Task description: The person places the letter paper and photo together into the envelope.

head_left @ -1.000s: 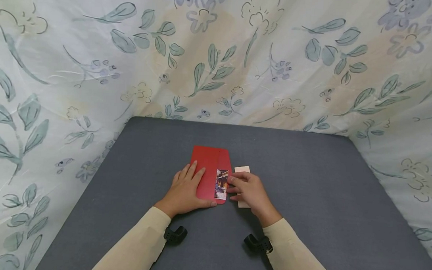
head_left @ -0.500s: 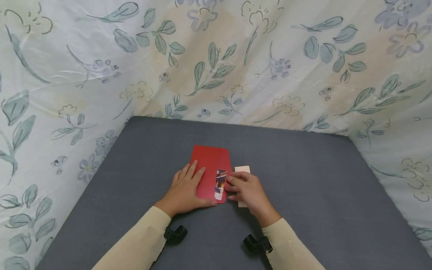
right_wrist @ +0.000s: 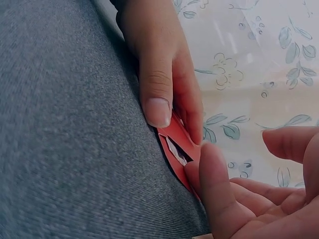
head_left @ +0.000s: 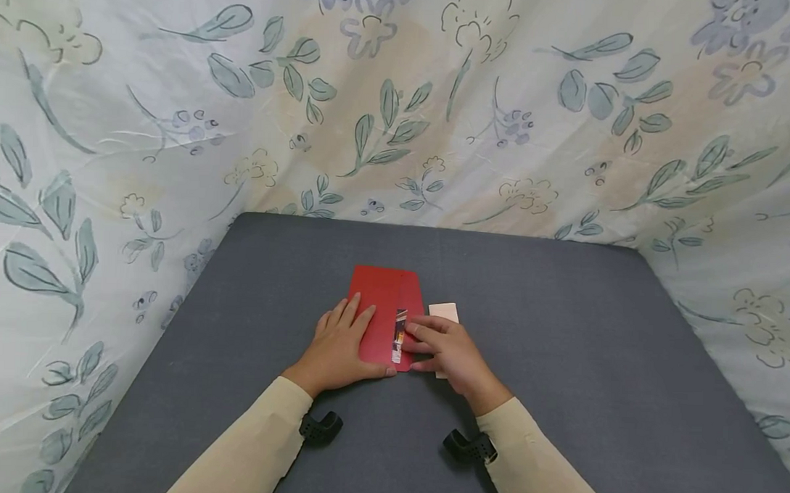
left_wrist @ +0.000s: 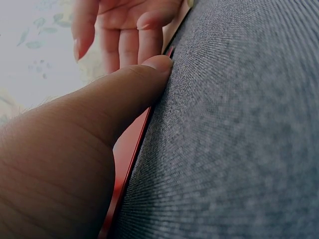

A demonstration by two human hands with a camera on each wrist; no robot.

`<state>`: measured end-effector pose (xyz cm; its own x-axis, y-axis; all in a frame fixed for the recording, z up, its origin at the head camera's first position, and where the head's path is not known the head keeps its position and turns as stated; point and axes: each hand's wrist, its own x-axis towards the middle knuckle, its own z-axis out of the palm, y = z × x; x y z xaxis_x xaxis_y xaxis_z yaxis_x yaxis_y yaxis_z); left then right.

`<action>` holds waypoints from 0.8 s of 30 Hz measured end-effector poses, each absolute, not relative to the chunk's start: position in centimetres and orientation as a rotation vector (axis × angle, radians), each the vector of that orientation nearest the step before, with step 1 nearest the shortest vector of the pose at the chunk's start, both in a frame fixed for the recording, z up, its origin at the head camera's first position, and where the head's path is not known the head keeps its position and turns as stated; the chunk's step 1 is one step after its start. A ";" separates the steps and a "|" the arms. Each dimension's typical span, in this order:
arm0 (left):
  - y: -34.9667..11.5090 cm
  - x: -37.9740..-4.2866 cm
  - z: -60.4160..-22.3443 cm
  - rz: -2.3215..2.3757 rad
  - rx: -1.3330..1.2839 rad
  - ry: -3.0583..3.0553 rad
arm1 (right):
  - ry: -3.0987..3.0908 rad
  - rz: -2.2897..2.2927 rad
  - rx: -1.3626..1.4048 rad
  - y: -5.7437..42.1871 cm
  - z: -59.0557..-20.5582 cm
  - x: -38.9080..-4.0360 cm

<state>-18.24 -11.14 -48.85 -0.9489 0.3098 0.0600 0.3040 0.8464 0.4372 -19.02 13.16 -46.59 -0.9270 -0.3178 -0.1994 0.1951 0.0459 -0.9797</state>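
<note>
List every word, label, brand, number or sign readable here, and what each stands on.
No text can be read.
Printed card: any lettering is too small to read.
Red envelope: none visible.
Pale slip: none visible on its exposed part.
Patterned cloth: flowers and leaves, no visible lettering.

Red envelope (head_left: 383,284): lower left partly covered by the left grip (head_left: 341,346). Printed slip (head_left: 399,336): picture too small to make out from here. Pale card (head_left: 444,310): middle hidden behind the right grip (head_left: 449,351). Beige sleeves (head_left: 241,444): cut off at the lower edge.
</note>
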 end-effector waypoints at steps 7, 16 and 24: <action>-11.5 -18.8 -48.7 0.702 0.521 2.988 | 1.920 -1.962 -0.118 12.4 -46.4 -19.1; -11.6 -18.9 -48.6 0.695 0.528 2.977 | 1.862 -1.980 -0.129 12.1 -46.3 -19.0; -11.4 -18.6 -48.9 0.688 0.523 2.988 | 1.848 -1.965 -0.144 12.2 -46.3 -18.6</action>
<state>-18.58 -11.41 -48.94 -0.9430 0.3297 0.0450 0.3162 0.8456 0.4301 -18.60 12.17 -46.34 -0.8992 -0.3795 -0.2179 0.2407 -0.0131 -0.9705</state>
